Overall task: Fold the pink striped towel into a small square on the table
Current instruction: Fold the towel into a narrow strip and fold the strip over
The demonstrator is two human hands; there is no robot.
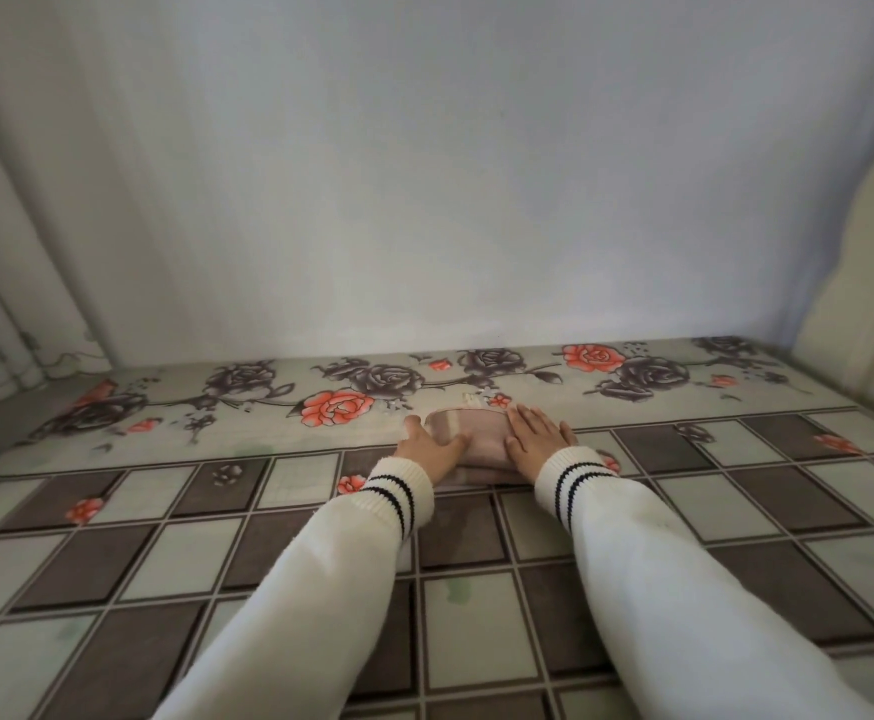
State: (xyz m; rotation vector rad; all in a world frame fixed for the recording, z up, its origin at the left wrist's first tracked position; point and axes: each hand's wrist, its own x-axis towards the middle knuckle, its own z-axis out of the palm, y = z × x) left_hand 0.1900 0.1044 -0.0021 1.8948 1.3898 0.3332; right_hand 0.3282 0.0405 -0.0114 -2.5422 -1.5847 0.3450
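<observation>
I am looking down over both arms at the pink striped towel (476,439), which is lying folded into a small thick bundle on the table (684,511), right where the checked part of the patterned cloth is meeting the rose border. My left hand (427,449) is resting flat on the bundle's left side, fingers straight and lying across the fabric, thumb pointing away along the far edge. My right hand (536,433) is pressing on the right side in the same way, fingers straight and slightly spread, nothing curled around the cloth. Both hands are touching the towel, with a strip of it showing between them. A paler band is running across the top layer, and a lower layer is sticking out at the near edge. A small pale tab, possibly a label, is peeking out at the far edge; I cannot tell from here. Both white sleeves (632,563) are carrying two dark stripes at the cuff. A plain wall (424,174) is standing behind the table.
</observation>
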